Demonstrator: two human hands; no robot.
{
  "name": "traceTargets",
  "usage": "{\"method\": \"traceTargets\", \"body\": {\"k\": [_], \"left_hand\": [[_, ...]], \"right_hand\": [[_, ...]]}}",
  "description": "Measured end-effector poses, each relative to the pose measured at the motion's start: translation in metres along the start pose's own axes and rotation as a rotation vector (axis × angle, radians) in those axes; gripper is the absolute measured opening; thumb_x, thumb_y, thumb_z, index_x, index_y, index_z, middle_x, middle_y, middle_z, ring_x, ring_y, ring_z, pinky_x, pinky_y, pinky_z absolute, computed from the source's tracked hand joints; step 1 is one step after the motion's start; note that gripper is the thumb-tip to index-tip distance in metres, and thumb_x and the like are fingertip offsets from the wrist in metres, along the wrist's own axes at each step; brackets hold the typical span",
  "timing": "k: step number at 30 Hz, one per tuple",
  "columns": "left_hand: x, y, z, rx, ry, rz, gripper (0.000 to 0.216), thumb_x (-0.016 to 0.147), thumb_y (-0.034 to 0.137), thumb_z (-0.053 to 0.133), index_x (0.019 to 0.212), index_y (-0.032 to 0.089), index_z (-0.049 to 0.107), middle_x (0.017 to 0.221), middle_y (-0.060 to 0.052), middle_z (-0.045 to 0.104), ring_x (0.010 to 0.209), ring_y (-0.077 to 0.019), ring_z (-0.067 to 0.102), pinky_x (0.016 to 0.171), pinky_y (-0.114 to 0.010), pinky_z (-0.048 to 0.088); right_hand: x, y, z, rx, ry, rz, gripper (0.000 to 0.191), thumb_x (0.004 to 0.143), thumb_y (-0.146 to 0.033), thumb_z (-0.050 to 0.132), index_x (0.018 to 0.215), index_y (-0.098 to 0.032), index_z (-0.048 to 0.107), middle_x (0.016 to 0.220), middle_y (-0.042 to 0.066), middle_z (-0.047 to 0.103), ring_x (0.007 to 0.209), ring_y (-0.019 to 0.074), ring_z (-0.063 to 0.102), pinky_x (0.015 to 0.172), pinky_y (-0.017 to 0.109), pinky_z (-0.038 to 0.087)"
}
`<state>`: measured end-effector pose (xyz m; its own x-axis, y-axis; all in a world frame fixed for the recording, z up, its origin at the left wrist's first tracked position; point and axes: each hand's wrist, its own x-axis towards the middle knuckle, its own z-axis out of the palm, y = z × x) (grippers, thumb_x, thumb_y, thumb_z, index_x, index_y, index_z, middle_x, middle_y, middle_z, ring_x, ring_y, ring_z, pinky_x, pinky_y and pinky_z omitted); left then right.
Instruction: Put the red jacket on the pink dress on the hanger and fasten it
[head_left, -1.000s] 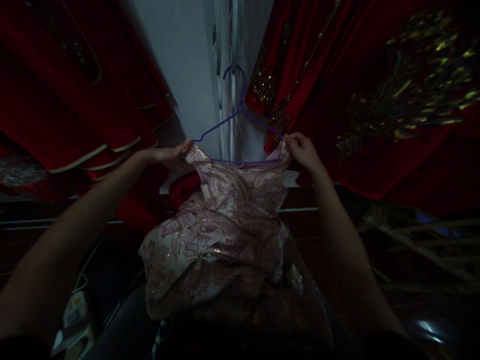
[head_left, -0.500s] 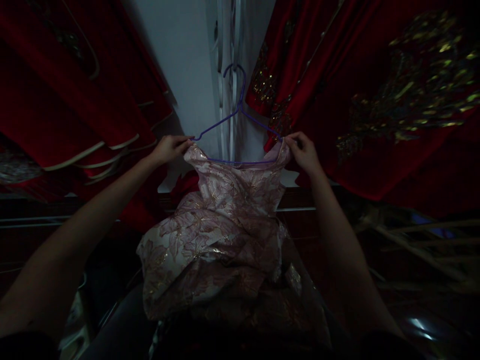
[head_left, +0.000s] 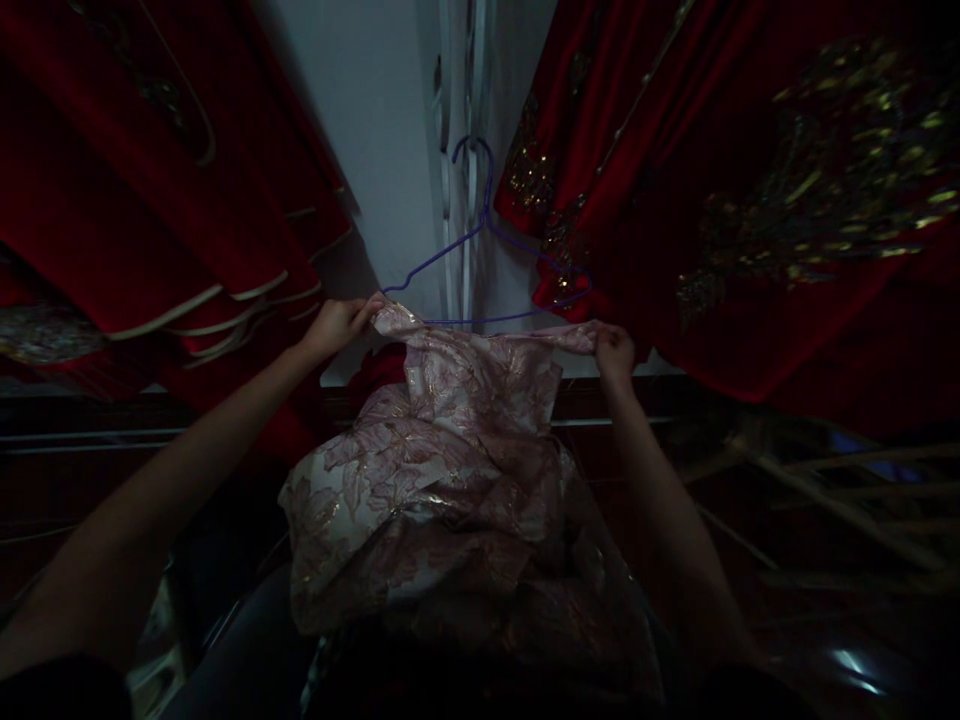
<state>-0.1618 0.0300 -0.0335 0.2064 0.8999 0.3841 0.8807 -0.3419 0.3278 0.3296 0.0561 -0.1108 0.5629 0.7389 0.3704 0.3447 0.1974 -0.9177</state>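
A pale pink floral dress (head_left: 480, 390) with glinting gold threads lies over my lap, its skirt bunched. My left hand (head_left: 341, 325) pinches its left shoulder strap close to the left end of a purple hanger (head_left: 442, 252). Off to the right, my right hand (head_left: 615, 352) is closed on the other strap, stretched sideways and clear of the hanger. The hanger's right end sticks out bare above that strap. Its hook stands up in front of the pale door handles.
Red garments with cream trim (head_left: 172, 230) hang at left. At right hangs a red garment with gold sequins (head_left: 817, 190). White doors (head_left: 375, 130) with long handles (head_left: 469, 80) stand ahead. A wooden rack-like frame (head_left: 840, 490) is dim at lower right.
My right hand has moved down and slightly right, drawing the right strap off the hanger's end. My left hand has dropped slightly, still on the left strap.
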Motion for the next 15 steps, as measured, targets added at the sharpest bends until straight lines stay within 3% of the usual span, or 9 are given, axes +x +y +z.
{"method": "traceTargets", "body": {"k": [4,7,9,12,15], "left_hand": [[-0.015,-0.009,0.012,0.248,-0.082,0.016,0.063,0.092,0.059,0.023,0.076,0.016,0.066,0.060,-0.008,0.064,0.053,-0.0187,0.057,0.055,-0.027,0.034],[-0.032,-0.022,0.027,0.313,-0.276,0.039,0.059,0.092,0.056,0.025,0.077,0.018,0.067,0.060,-0.008,0.063,0.054,-0.0195,0.058,0.054,-0.028,0.035],[-0.041,-0.022,0.034,0.324,-0.326,0.131,0.052,0.092,0.053,0.029,0.081,0.019,0.066,0.068,-0.008,0.066,0.062,-0.0196,0.061,0.058,-0.028,0.039],[-0.039,0.001,0.033,0.348,-0.210,0.353,0.041,0.094,0.043,0.033,0.087,0.019,0.065,0.085,-0.010,0.066,0.078,-0.0204,0.062,0.071,-0.030,0.044],[-0.020,0.047,0.023,0.334,-0.014,0.476,0.035,0.094,0.035,0.034,0.099,0.017,0.064,0.102,-0.013,0.064,0.094,-0.0230,0.059,0.082,-0.035,0.046]], "right_hand": [[-0.026,0.012,-0.015,0.128,-0.056,0.008,0.024,0.072,-0.042,0.056,0.076,-0.019,0.057,0.072,0.002,0.063,0.069,0.0170,0.058,0.069,0.033,0.048],[-0.041,0.002,-0.024,0.155,-0.098,-0.037,0.033,0.072,-0.050,0.058,0.078,-0.018,0.057,0.072,0.002,0.062,0.066,0.0157,0.056,0.064,0.031,0.047],[-0.048,-0.011,-0.026,0.142,-0.126,-0.096,0.035,0.074,-0.052,0.058,0.079,-0.018,0.057,0.072,0.002,0.061,0.066,0.0148,0.054,0.064,0.030,0.046],[-0.058,-0.032,-0.027,0.120,-0.157,-0.196,0.032,0.081,-0.050,0.055,0.083,-0.018,0.057,0.076,0.002,0.060,0.070,0.0143,0.054,0.068,0.029,0.046],[-0.067,-0.049,-0.028,0.079,-0.177,-0.282,0.027,0.086,-0.046,0.052,0.088,-0.019,0.055,0.082,0.002,0.060,0.075,0.0138,0.055,0.071,0.028,0.046]]}}
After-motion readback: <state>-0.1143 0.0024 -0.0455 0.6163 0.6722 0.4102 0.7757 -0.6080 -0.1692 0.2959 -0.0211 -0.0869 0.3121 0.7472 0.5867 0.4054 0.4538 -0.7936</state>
